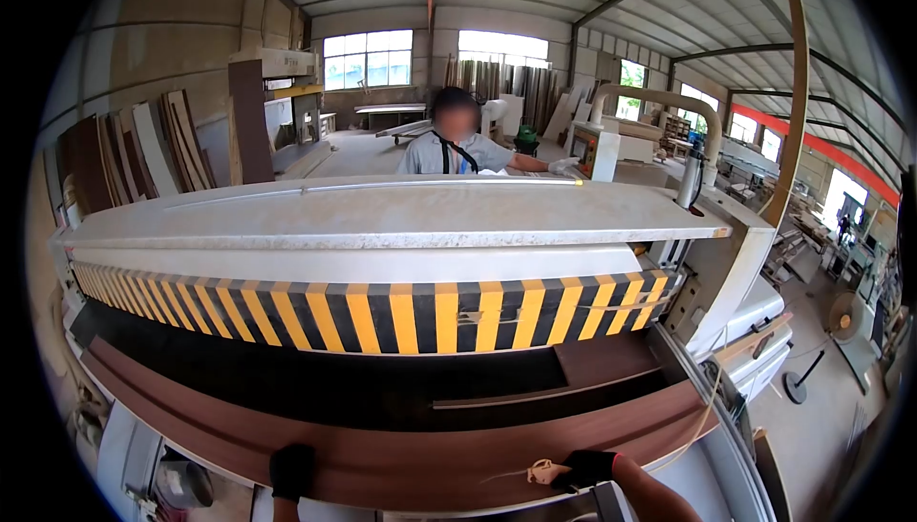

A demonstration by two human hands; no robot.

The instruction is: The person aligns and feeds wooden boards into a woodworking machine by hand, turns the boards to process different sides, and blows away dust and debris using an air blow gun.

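Note:
A long brown board [382, 446] lies across the front of the machine, its near side towards me. My left hand [291, 471], in a black glove, rests on the board's near part; its fingers blend into the dark glove. Also black-gloved, my right hand [585, 470] is over the board further right, closed on a small tan bundle [544, 471] that looks like string, with a thin strand trailing left. Beyond the board, a narrow strip [516, 400] and a shorter brown panel [607, 360] lie on the dark machine bed [363, 393].
A yellow-and-black striped guard [420, 317] spans the machine under its white cover [382, 216]. A person [457, 145] stands behind it, one gloved hand by the control box [597, 154]. Boards [143, 149] lean at left. A fan [845, 317] stands at right.

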